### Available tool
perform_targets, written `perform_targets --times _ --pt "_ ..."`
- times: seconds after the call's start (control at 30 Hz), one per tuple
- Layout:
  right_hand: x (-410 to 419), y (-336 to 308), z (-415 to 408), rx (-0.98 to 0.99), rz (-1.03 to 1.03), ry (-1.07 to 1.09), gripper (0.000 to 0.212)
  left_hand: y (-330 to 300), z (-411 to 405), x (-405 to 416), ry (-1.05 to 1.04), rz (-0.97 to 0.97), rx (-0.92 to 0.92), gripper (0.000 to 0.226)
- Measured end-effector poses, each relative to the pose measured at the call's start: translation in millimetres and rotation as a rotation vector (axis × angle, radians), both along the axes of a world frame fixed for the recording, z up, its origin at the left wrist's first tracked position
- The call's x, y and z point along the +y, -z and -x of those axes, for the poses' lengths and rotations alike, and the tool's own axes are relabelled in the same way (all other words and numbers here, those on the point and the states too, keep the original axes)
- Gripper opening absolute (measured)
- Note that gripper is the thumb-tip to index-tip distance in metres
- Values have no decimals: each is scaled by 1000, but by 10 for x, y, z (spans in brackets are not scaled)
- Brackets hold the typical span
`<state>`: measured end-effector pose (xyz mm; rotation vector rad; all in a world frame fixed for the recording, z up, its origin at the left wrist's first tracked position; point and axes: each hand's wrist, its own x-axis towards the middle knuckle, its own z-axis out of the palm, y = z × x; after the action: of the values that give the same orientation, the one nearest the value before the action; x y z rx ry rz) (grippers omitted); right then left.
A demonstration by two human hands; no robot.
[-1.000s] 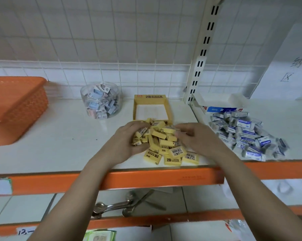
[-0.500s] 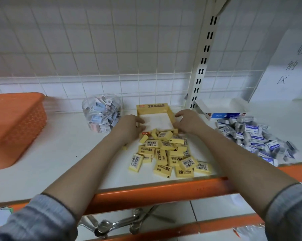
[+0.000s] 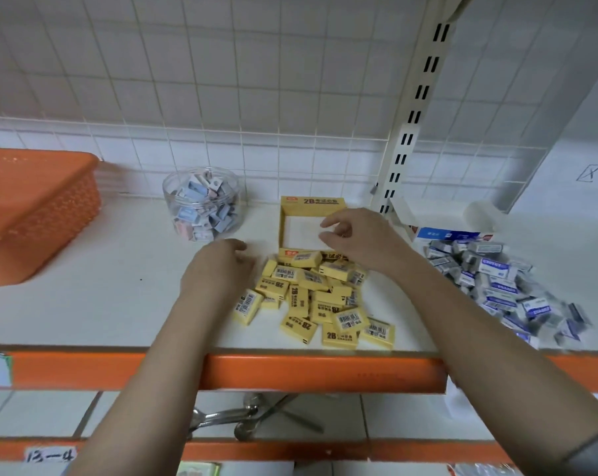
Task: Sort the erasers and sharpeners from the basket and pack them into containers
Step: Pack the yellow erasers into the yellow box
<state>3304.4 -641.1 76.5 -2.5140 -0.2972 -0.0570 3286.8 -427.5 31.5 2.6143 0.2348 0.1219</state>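
A: Only the head view to go on. What's on the shelf [image 3: 84,304]?

B: A loose heap of yellow erasers [image 3: 320,297] lies near the front edge, right in front of the yellow box [image 3: 313,204], which stands open with a bare white bottom. To the right is a second heap, the blue-and-white erasers [image 3: 497,280], beside a white and blue carton [image 3: 452,231]. A clear tub [image 3: 203,207] at the back already holds small mixed pieces, too blurred to name. The orange basket [image 3: 40,204] sits far left; I cannot see inside it.

A: And the hands?

B: The left hand [image 3: 218,269] lies just left of the yellow heap, fingers loosely bent, holding nothing I can make out. The right hand [image 3: 356,238] hangs over the front of the yellow box, fingers lightly curled. Its grip looks empty, though the underside is hidden.

A: So which step is this?

B: I'd judge sorting is largely done and packing the yellow erasers is just starting, since the box is still empty.

A: Next move?

B: Probably gather a few erasers from the heap, square them flat and set them into the box in rows. Stacking them loosely would waste room, and the ones near the shelf edge could be knocked off.
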Motion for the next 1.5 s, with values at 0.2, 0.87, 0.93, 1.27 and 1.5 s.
perform_targets --times 0.2,0.87,0.93,1.27,1.5 --pt "142 -3 78 104 65 -90 42 81 216 15 -14 60 -122 33" --pt "3 117 557 -80 -524 351 41 -232 143 -6 272 752 -158 30" --pt "-8 132 605 -84 -588 356 40 -260 140 -9 296 797 -147 29" --pt "46 191 678 10 -793 352 9 -287 44 75 296 821 -112 25" --pt "53 192 647 61 -923 353 21 -335 -193 44 428 968 -59 28"
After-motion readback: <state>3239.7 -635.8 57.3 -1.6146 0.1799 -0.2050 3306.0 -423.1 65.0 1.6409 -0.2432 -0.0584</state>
